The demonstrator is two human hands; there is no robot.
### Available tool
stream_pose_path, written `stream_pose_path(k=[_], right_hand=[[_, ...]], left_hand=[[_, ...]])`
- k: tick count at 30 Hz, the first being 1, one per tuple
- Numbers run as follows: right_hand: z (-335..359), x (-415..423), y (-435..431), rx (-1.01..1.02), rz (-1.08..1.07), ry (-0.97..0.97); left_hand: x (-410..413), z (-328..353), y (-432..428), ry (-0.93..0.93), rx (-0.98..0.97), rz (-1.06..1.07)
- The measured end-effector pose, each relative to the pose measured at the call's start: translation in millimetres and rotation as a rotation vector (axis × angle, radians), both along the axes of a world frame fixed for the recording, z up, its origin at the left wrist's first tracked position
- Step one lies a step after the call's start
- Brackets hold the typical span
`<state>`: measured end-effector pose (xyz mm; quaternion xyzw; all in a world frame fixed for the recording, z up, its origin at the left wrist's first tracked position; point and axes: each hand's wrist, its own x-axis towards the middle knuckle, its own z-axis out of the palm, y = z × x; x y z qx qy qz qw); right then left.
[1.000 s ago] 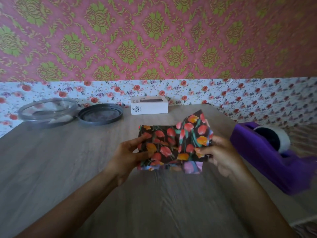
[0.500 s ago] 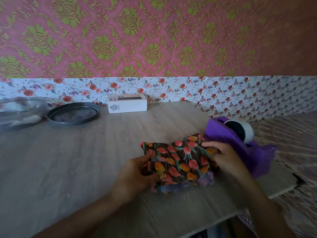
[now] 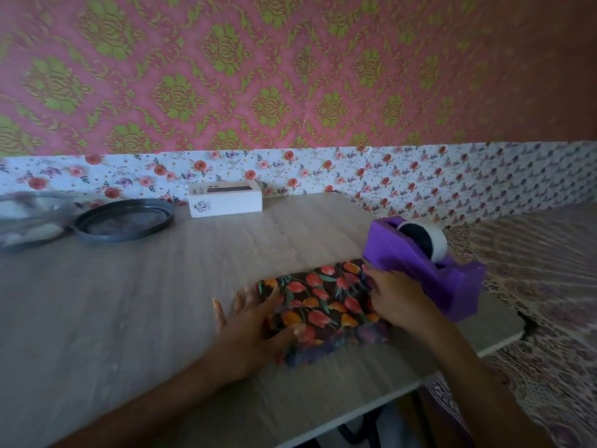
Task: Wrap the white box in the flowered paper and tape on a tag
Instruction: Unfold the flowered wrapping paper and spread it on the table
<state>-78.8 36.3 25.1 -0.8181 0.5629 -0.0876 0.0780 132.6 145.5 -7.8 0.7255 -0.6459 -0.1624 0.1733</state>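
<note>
The folded flowered paper (image 3: 323, 299), dark with red and orange tulips, lies on the wooden table (image 3: 129, 302) near its right front edge. My left hand (image 3: 248, 334) rests at the paper's left end, fingers spread flat and thumb pressing on top. My right hand (image 3: 397, 299) grips the paper's right end with curled fingers. The white box (image 3: 226, 202) stands apart at the back of the table, against the wall. No tag shows.
A purple tape dispenser (image 3: 420, 266) with a white roll (image 3: 433, 240) sits just right of my right hand, touching the paper's far corner. A dark round lid (image 3: 124, 219) and a clear container (image 3: 26, 218) lie at the back left.
The paper went from held up in both hands down onto the table and to the right, beside the dispenser. My left fingers have spread out flat.
</note>
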Motion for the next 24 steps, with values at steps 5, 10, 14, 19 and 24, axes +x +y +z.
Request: stream_pose_path(k=[5, 10, 14, 19, 24], right_hand=[[33.2, 51.2, -11.0, -0.109, 0.253, -0.331], [46.8, 147.1, -64.4, 0.030, 0.333, -0.545], [33.7, 216.2, -135.7, 0.135, 0.270, -0.609], [7.7, 264.5, -198.4, 0.195, 0.146, -0.671], [-15.1, 300.6, -245.9, 0.247, -0.003, -0.796]], left_hand=[[27.5, 28.2, -6.5, 0.278, -0.217, 0.059], [90.0, 46.5, -64.5, 0.289, -0.376, 0.212], [139.1, 45.3, -121.4, 0.416, -0.420, 0.384], [188.5, 39.2, -180.0, 0.456, -0.427, 0.530], [219.7, 26.5, -223.5, 0.580, -0.380, 0.593]])
